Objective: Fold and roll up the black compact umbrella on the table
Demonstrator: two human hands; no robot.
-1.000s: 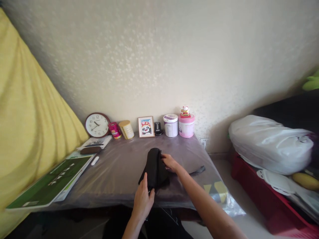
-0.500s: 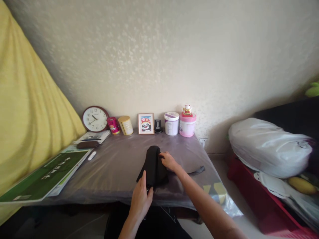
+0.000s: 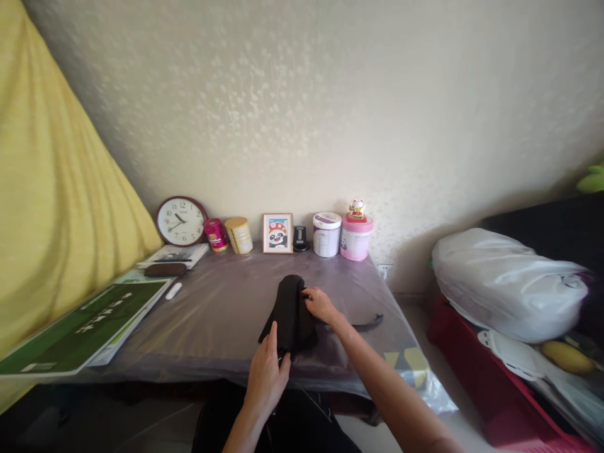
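On the table lies a folded bundle of black cloth, narrow and rounded at its far end and wider towards me. A thin dark strap trails from its right side across the tabletop. My left hand grips the near end, with the thumb on the right and the fingers along the left side. With bent fingers, my right hand pinches the cloth's right edge near the far end. Exactly what kind of article the cloth is, I cannot tell.
Along the wall stand a clock, a pink can, a yellow-lidded can, a panda picture and two tubs. Green board lies left on the table. A white bag sits right over a red box.
Both hands keep their hold on the black cloth, almost unmoved. The strap's far end has shifted slightly, and the camera view has turned a little.
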